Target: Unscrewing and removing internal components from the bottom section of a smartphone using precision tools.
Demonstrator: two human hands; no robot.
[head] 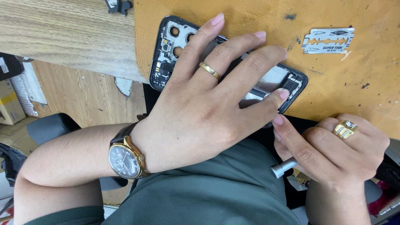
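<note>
The left hand [208, 100] lies spread across the opened phone [166, 54] at the frame's centre, so only the camera end at upper centre and a sliver at the right end stay reachable. The right hand [333, 150], at lower right with a metal tool [283, 168], closes off the near desk edge there. A razor blade [328, 41] lies flat at upper right (well apart from the phone), with bare orange mat [366, 83] around and below it. The wooden desk [62, 33] at upper left is open, save a small black part [118, 6] at the top edge.
</note>
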